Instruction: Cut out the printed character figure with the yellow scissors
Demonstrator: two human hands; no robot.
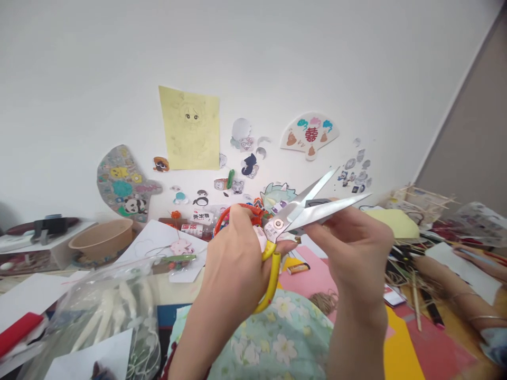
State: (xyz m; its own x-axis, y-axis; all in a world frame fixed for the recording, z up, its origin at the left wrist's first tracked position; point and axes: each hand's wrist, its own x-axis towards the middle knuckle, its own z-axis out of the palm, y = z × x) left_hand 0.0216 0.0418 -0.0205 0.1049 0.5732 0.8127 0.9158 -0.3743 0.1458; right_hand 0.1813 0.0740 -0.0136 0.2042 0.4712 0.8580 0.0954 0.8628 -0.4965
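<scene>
A pair of scissors (279, 224) with one red and one yellow handle is in my left hand (233, 258), which is closed round the handles. Its steel blades stand apart and point up to the right. Behind the lower blade, my right hand (356, 237) is closed with its fingertips pinched. A small dark piece (317, 202) shows at those fingertips, partly covered by the blades; what it is I cannot make out. Floral cloth (283, 338) lies beneath both hands.
A clear plastic bag (106, 311) with white pieces is at left, near a tan bowl (102, 237). Pink paper (309, 269) and twine (324, 302) lie behind my hands. Another person's forearm (446, 279) rests at right beside white paper (471, 269).
</scene>
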